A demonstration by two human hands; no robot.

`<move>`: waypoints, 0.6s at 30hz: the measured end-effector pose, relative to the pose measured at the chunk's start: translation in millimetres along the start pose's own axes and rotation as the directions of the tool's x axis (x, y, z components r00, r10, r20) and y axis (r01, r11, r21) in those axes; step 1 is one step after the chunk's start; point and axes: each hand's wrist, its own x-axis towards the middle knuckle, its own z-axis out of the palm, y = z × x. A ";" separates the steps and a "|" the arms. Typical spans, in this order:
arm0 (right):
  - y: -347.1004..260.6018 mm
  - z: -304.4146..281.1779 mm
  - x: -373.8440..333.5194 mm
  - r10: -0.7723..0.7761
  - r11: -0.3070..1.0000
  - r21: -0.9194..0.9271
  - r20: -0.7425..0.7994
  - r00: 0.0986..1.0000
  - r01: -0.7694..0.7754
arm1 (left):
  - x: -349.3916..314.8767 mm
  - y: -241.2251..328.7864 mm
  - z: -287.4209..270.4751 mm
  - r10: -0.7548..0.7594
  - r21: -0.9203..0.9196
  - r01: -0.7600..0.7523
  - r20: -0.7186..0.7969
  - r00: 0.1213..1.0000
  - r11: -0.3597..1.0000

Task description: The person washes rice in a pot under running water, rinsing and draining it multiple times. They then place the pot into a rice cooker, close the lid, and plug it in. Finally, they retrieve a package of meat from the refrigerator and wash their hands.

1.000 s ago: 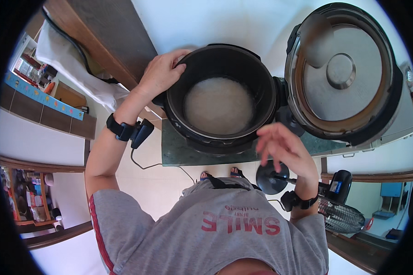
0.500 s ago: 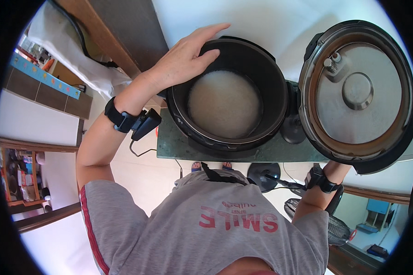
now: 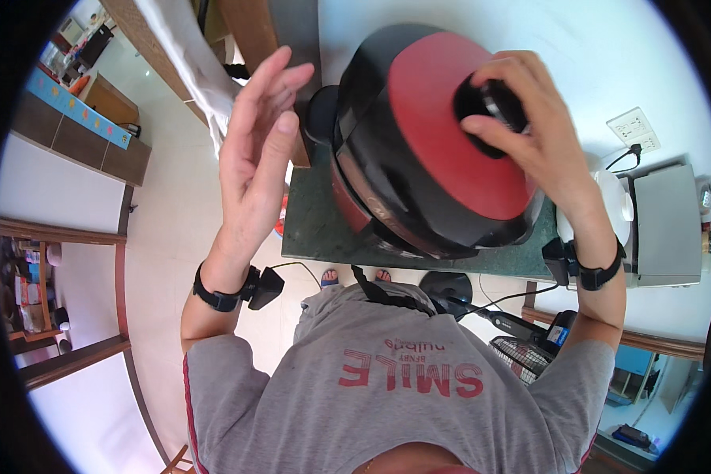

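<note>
Right hand [image 3: 547, 134] grips black knob [image 3: 499, 110] on red-and-black cooker lid [image 3: 434, 118], left hand [image 3: 249, 162] raised beside it, thumb and fingers apart, green counter [image 3: 304, 229] beneath.

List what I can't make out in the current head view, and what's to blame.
All in the head view:
Inside of the cooker: hidden by the lid.
Knob: partly covered by the right hand.
Fan: partly behind the right sleeve.
Shelf items, far left: too small to tell.
</note>
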 end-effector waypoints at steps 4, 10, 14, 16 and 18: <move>-18.2 27.3 0.3 0.064 0.997 -0.043 0.109 0.992 -0.059 | -28.0 -5.0 -11.3 -0.164 -0.022 0.164 0.000 0.987 0.986; -21.6 33.8 -2.3 0.165 0.982 0.077 0.075 0.983 -0.170 | -34.9 -20.0 -6.9 -0.125 0.014 0.124 0.027 0.992 0.992; -17.8 41.6 1.3 0.135 0.988 0.070 0.050 0.990 -0.138 | -31.4 -26.2 1.4 -0.158 -0.005 0.159 0.061 0.986 0.987; -15.3 45.1 1.4 0.105 0.994 0.034 -0.013 0.994 -0.104 | -28.6 -28.7 5.1 -0.143 0.029 0.141 0.060 0.988 0.990; -11.8 46.1 0.8 0.106 0.994 0.042 -0.020 0.994 -0.105 | -22.5 -33.7 10.7 -0.034 0.076 0.028 0.074 0.997 0.997</move>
